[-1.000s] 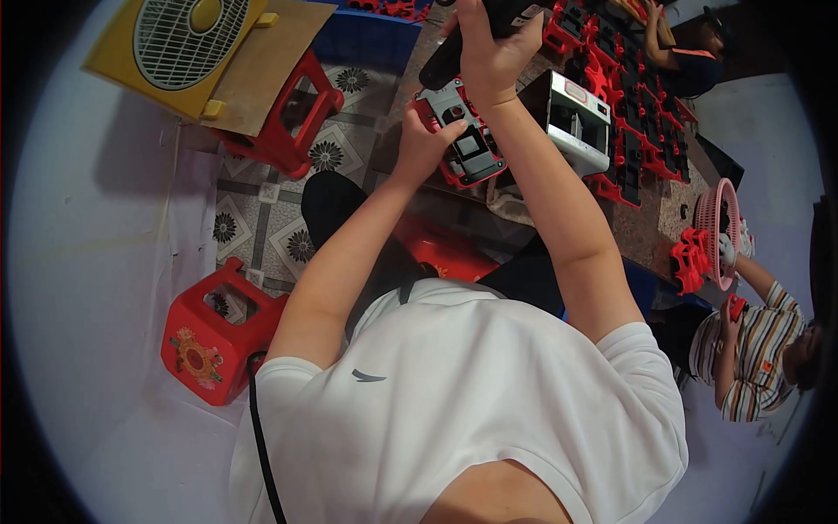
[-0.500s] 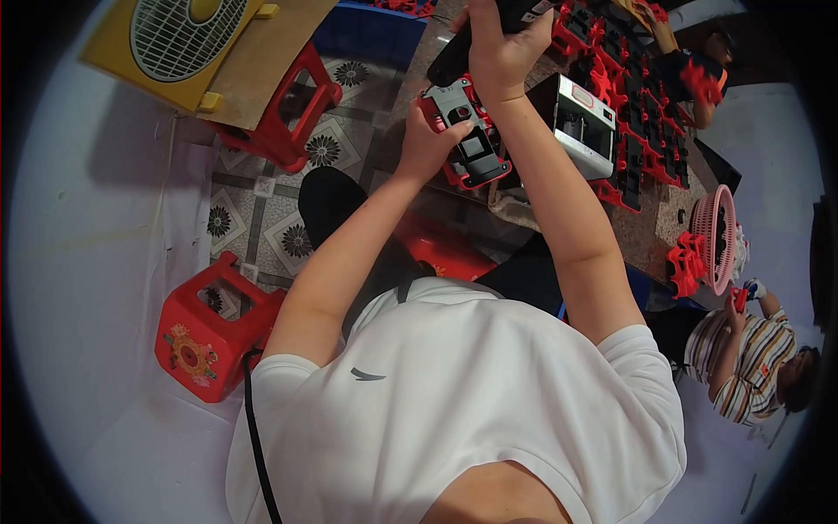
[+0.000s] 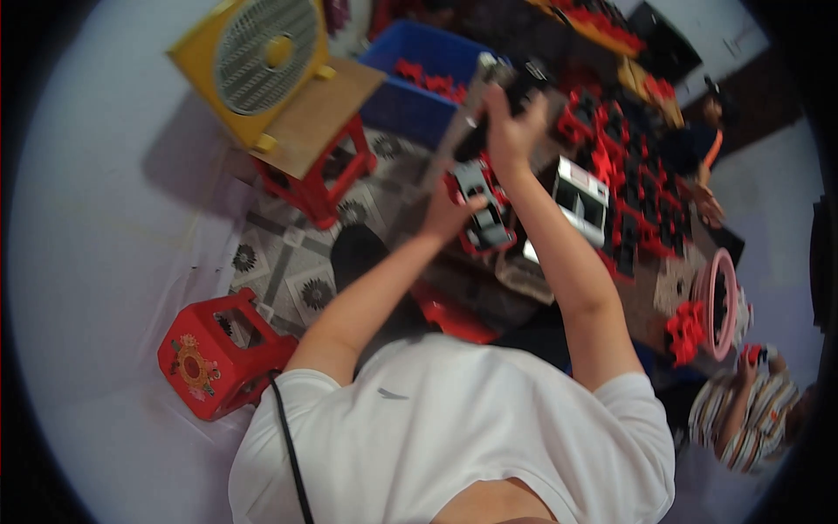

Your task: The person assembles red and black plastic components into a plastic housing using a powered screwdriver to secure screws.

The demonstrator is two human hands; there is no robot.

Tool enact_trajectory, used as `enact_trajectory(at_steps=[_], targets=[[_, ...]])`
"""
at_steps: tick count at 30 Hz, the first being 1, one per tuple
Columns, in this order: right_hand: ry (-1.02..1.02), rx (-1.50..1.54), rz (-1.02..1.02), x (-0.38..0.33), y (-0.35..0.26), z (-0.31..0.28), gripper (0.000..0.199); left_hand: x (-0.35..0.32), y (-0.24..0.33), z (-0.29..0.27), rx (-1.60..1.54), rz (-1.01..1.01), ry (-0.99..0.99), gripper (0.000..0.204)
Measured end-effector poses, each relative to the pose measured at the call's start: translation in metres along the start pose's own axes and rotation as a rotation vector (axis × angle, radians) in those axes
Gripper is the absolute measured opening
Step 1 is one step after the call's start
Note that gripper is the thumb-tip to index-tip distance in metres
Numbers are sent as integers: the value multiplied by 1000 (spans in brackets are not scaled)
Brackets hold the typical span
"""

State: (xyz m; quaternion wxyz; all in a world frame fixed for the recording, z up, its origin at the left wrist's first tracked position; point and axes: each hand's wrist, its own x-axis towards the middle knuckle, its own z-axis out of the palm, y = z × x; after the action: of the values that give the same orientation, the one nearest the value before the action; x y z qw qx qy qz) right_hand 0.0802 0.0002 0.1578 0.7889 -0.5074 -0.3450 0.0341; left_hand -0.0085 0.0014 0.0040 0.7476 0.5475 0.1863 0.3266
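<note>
Both of my hands are raised over the worktable: my left hand [image 3: 449, 214] grips a red-and-black part [image 3: 478, 210] with a grey face, while my right hand [image 3: 509, 131] closes around a dark tool [image 3: 476, 131] just above it. Beside them sits a white box [image 3: 580, 199], then a blue crate [image 3: 419, 79] and a yellow fan [image 3: 253, 61].
</note>
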Motion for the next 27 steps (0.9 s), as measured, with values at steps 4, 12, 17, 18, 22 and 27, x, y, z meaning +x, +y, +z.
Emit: enact_trajectory(at_steps=[4, 12, 17, 18, 22, 27], targets=[[116, 114, -77, 8, -53, -36, 16, -3, -7, 12, 153, -45, 77, 64], [24, 181, 85, -83, -108, -107, 23, 15, 5, -18, 673, -134, 198, 95], [55, 222, 232, -114, -116, -148, 29, 99, 66, -88, 732, 237, 297, 41], [37, 218, 240, -115, -119, -151, 33, 120, 83, -103, 807, 295, 317, 37], [34, 60, 209, -108, -125, -147, 53, 221, 151, -163, 1039, 401, 371, 35], [42, -13, 201, -83, -114, -133, 55, 359, 230, -213, 999, 265, 686, 42]])
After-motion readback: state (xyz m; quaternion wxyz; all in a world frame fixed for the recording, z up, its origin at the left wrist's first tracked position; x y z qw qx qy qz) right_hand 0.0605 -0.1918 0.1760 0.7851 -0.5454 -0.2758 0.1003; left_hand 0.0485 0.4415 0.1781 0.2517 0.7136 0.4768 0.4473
